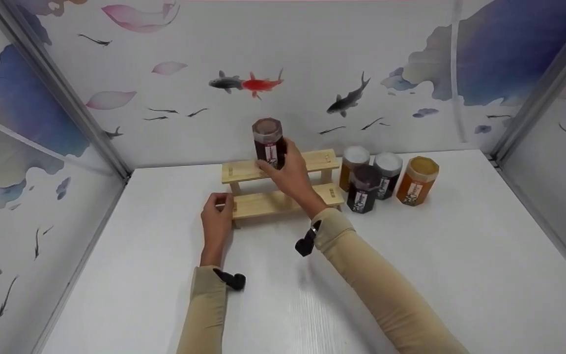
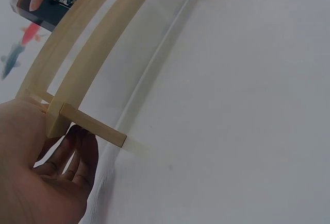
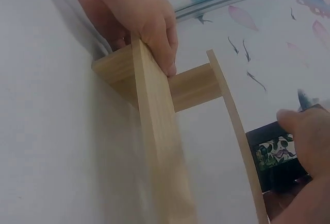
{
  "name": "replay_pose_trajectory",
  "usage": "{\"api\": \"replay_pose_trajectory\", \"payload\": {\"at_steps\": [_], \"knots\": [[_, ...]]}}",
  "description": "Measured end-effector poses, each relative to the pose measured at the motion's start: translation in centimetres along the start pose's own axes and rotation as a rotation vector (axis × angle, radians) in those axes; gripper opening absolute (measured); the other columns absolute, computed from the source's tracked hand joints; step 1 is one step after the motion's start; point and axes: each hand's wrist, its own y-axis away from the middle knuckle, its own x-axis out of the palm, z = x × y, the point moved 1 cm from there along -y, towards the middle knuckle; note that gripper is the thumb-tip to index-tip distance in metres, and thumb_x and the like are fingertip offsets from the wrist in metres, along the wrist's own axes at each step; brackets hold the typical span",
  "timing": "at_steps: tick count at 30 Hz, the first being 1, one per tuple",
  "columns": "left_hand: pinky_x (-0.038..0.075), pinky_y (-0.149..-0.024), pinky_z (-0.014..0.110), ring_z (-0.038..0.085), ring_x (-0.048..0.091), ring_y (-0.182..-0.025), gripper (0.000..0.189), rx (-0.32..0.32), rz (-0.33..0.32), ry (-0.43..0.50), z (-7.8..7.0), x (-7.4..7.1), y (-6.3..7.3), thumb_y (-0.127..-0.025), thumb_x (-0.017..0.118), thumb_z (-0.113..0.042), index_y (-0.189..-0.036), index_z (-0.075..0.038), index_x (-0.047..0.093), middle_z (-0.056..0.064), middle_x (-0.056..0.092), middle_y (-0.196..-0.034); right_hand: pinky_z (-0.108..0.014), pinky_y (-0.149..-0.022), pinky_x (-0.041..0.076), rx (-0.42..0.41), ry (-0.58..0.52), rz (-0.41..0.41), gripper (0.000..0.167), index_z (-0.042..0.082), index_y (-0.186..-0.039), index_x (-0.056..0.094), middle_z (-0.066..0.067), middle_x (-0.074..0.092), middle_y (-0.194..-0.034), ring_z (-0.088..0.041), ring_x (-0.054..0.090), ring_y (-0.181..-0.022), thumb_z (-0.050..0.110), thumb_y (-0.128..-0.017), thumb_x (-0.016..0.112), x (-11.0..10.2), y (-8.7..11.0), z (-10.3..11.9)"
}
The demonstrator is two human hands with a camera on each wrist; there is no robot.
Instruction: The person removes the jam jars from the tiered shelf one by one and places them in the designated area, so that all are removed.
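My right hand (image 1: 293, 172) grips a dark octagonal jar (image 1: 267, 140) with a clear lid and a white-and-pink label. The jar is upright and overlaps the upper board of a two-tier wooden rack (image 1: 263, 204) in the head view. In the right wrist view, the thumb lies across the front of the jar (image 3: 277, 154), right by the upper board. At the rack's left end, my left hand (image 1: 216, 216) pinches the lower board, thumb on top and fingers beneath, as the left wrist view shows. Nothing else stands on the rack's visible boards.
Right of the rack, several more jars stand close together: an amber jar (image 1: 347, 174) and a dark jar (image 1: 388, 184) behind, another dark jar (image 1: 361, 196) in front, and an orange jar (image 1: 414, 189) outermost. Printed panels (image 1: 312, 44) wall in the white table (image 1: 460, 270).
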Motion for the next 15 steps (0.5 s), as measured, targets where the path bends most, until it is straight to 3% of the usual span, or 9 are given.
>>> {"api": "replay_pose_trajectory", "payload": {"at_steps": [7,15], "knots": [[0.054,-0.089,0.033,0.022,0.065,-0.108,0.028,0.012,0.0,0.001,-0.1,0.5,0.1,-0.112,0.061,-0.033,-0.128,-0.01,0.068,0.009,0.07,-0.125,-0.048,-0.118,0.047,0.012,0.133,-0.066,0.08,0.002,-0.158,0.044,-0.017,0.057,-0.148,-0.03,0.056,-0.14,0.038,-0.098,0.082,-0.3,0.7,0.0],[0.054,-0.095,0.037,0.023,0.064,-0.112,0.029,0.002,0.002,-0.005,0.0,-0.1,0.1,-0.113,0.059,-0.032,-0.13,-0.01,0.066,0.01,0.068,-0.128,-0.043,-0.109,0.057,-0.022,0.039,-0.057,0.073,0.005,-0.146,0.051,-0.014,0.067,-0.141,-0.026,0.067,-0.132,0.037,-0.092,0.088,-1.1,2.1,-0.5]]}}
